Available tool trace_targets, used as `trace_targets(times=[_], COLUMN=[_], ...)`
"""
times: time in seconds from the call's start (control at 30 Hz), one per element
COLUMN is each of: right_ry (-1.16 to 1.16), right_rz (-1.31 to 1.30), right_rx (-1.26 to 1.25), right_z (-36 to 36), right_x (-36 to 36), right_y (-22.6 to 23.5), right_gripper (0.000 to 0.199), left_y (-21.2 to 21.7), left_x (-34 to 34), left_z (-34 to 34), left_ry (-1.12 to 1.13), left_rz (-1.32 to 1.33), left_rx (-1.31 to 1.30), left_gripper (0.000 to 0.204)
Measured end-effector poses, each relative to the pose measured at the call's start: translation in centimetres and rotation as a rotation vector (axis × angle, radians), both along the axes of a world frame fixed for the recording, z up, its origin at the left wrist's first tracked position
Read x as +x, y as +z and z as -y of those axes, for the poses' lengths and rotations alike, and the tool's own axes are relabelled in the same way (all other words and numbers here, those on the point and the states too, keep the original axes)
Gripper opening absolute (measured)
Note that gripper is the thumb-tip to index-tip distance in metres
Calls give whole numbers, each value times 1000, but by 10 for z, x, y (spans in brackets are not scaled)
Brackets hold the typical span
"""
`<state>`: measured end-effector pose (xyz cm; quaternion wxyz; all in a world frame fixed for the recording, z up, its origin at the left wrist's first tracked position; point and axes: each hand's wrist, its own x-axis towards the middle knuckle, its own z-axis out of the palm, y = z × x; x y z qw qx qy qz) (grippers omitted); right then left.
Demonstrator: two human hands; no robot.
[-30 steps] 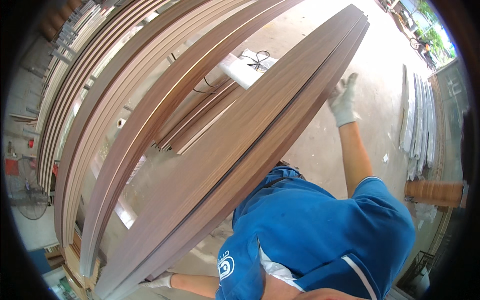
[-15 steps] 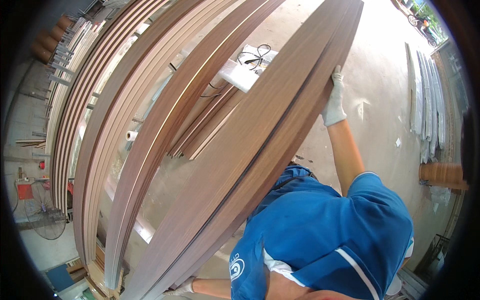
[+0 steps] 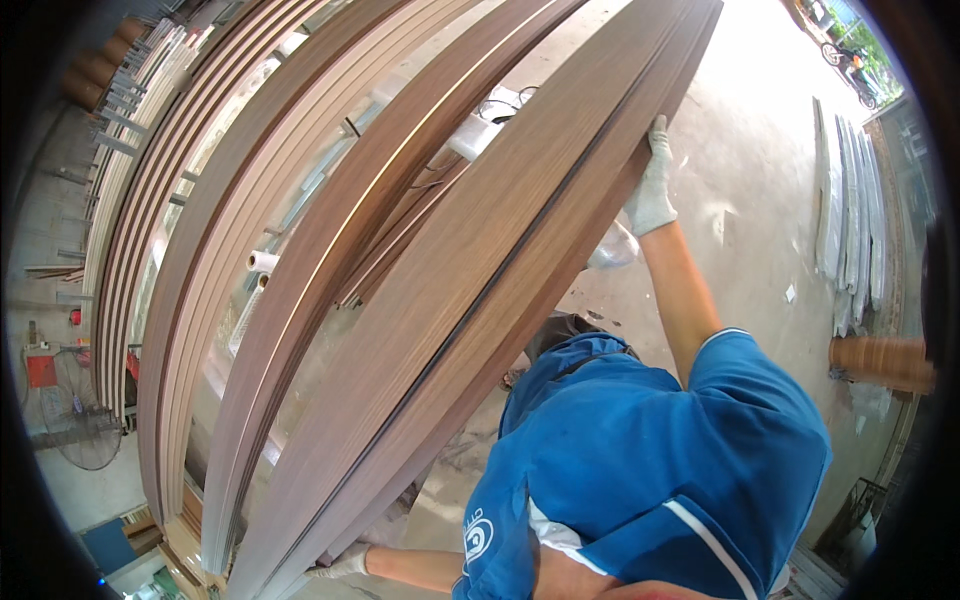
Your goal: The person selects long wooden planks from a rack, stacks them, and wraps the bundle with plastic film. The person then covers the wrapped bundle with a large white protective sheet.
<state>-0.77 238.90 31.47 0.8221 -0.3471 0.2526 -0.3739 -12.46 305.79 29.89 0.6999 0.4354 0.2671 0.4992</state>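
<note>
A long brown wood-grain plank (image 3: 470,270) with a dark groove along its length crosses the view from lower left to top right. My right hand (image 3: 653,190), in a pale glove, is closed on its right edge toward the far end. Low at the left, my left hand (image 3: 345,562), also gloved, grips the near end from the edge; its fingers are partly hidden beneath the plank. To the left lies a stack of brown planks (image 3: 290,290) with a thin light line along it.
More planks (image 3: 200,210) lie in rows farther left, beside metal rack arms (image 3: 120,115). A standing fan (image 3: 88,410) is at the far left. Wrapped long pieces (image 3: 848,200) and a brown roll (image 3: 880,364) lie along the right. A clear plastic bag (image 3: 612,247) is by my right forearm.
The held plank has shifted left with both hands, closer to the stack, and now covers more of the white package and cable behind it. My grip looks the same.
</note>
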Motion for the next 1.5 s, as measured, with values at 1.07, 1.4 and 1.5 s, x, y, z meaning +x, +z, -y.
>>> trace_targets(times=[1.07, 1.4, 1.5], right_ry=[1824, 1361, 1204], right_rz=[-402, -205, -164], right_rx=[-1462, -1843, -2040], right_z=[-118, -104, -93], right_x=[88, -27, -53], right_y=[151, 190, 190], right_gripper=[79, 53, 48], left_y=[161, 227, 237], left_x=[105, -17, -41], left_z=[6, 37, 44], left_ry=[-1329, -1193, -1119], left_rz=[-1426, -1217, -1219], left_rx=[1474, 1731, 1835], left_gripper=[101, 46, 44])
